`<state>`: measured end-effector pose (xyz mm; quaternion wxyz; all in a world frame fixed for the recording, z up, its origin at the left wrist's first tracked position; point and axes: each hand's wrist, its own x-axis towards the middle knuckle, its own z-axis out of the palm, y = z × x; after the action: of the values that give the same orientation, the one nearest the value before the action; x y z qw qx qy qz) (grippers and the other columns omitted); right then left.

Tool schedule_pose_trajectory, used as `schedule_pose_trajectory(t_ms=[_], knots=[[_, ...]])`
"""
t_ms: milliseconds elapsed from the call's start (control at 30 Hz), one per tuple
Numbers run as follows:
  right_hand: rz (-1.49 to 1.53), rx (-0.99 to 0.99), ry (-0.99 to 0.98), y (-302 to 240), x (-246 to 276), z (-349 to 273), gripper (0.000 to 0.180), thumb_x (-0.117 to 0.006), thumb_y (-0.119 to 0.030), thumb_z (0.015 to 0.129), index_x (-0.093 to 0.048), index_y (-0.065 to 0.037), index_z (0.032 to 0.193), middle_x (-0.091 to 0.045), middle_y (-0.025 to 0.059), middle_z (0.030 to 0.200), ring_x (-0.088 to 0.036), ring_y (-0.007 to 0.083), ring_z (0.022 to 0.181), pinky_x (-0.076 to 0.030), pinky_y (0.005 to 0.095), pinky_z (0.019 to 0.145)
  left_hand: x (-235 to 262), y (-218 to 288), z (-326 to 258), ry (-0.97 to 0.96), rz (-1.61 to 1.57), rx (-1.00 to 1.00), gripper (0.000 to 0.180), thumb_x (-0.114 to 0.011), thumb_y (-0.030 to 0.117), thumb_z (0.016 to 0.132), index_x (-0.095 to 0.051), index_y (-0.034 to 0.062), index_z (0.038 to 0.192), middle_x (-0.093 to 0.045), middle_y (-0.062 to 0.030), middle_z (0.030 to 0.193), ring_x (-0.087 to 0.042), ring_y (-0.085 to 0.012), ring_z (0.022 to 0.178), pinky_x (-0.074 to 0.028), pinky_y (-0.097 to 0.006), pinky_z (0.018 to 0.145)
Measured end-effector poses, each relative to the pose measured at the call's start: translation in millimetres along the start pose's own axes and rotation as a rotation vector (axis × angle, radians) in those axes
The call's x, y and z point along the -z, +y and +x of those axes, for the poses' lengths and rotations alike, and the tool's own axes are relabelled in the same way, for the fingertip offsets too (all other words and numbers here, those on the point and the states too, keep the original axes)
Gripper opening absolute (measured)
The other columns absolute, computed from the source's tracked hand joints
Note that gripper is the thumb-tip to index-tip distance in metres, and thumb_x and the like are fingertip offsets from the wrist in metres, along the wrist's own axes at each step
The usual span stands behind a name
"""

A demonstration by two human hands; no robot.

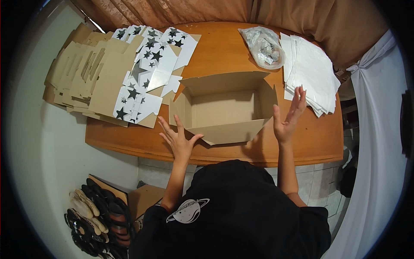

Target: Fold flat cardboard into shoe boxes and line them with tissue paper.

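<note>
my left hand (179,140) is spread open, fingers splayed, at the near left corner of the box (224,105), close to its front flap; i cannot tell if it touches the cardboard. my right hand (288,118) is open too, palm turned inward, fingers straight up, just beside the box's right wall and holding nothing. the box is open and bare inside, flaps folded outward, and sits near the front edge of the tabletop (319,142), about midway along it. flat cardboard blanks (86,73) pile up at the left edge, hanging over it, with star-printed sheets (151,64) lying on top of them. white sheets (312,71) are stacked at the right edge. a clear bag (265,46) of small wrapped pieces lies near the far edge, just left of the white sheets. shoes (97,220) stand on the floor below, to the left.
</note>
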<state>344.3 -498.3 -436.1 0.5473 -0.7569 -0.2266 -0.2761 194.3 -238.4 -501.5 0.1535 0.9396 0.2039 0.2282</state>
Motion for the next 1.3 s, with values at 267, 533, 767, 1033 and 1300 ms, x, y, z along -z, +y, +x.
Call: schedule_pose_trajectory(t_ms=[267, 533, 767, 1033, 1300], knots=[[-0.047, 0.229, -0.103, 18.6, -81.2, 40.1, 0.066, -0.062, -0.01, 0.076, -0.031, -0.008, 0.134, -0.03, 0.0177, 0.136, -0.019, 0.0379, 0.131, -0.02, 0.0471, 0.105, -7.4, -2.5, -1.9, -0.025, 0.03, 0.205, 0.128, -0.075, 0.059, 0.048, -0.003, 0.0101, 0.142, 0.003, -0.0304, 0.142, -0.008, -0.045, 0.132, -0.015, -0.069, 0.095], [-0.505, 0.335, -0.375, 55.6, -47.7, 21.6, 0.047, -0.059, -0.009, 0.077, -0.05, -0.015, 0.123, -0.048, 0.0049, 0.123, -0.038, 0.0262, 0.123, -0.013, 0.0595, 0.103, -8.0, -2.6, -3.1, -0.05, 0.023, 0.265, 0.133, -0.074, 0.062, 0.047, 0.0, 0.004, 0.141, 0.007, -0.0341, 0.14, -0.001, -0.0468, 0.132, -0.018, -0.069, 0.093], [-0.296, 0.256, -0.72, 55.4, -31.9, 3.2, 0.053, -0.057, 0.001, 0.07, -0.052, -0.015, 0.12, -0.048, 0.0084, 0.125, -0.045, 0.0311, 0.113, -0.032, 0.0468, 0.102, -10.1, -5.8, 0.9, -0.06, 0.036, 0.241, 0.133, -0.073, 0.062, 0.048, 0.0, 0.002, 0.14, 0.007, -0.0334, 0.14, 0.004, -0.0437, 0.133, -0.016, -0.069, 0.094], [-0.456, 0.244, -0.771, 73.3, -40.4, 1.1, 0.064, -0.048, 0.012, 0.07, -0.05, -0.02, 0.125, -0.039, 0.0081, 0.136, -0.035, 0.0365, 0.124, -0.03, 0.047, 0.103, -9.9, -5.6, 4.7, -0.071, -0.005, 0.215, 0.131, -0.073, 0.062, 0.049, -0.001, 0.0004, 0.14, 0.006, -0.0336, 0.14, 0.002, -0.0438, 0.133, -0.014, -0.068, 0.095], [-0.484, 0.248, -0.775, 75.7, -42.5, 0.0, 0.062, -0.046, 0.013, 0.072, -0.05, -0.02, 0.124, -0.04, 0.0084, 0.136, -0.036, 0.0366, 0.124, -0.031, 0.0474, 0.102, -32.0, -28.4, -6.5, 0.026, -0.211, -0.128, 0.114, -0.073, 0.048, 0.063, -0.001, 0.0071, 0.142, -0.017, -0.0214, 0.144, -0.01, -0.0403, 0.134, -0.01, -0.064, 0.1]])
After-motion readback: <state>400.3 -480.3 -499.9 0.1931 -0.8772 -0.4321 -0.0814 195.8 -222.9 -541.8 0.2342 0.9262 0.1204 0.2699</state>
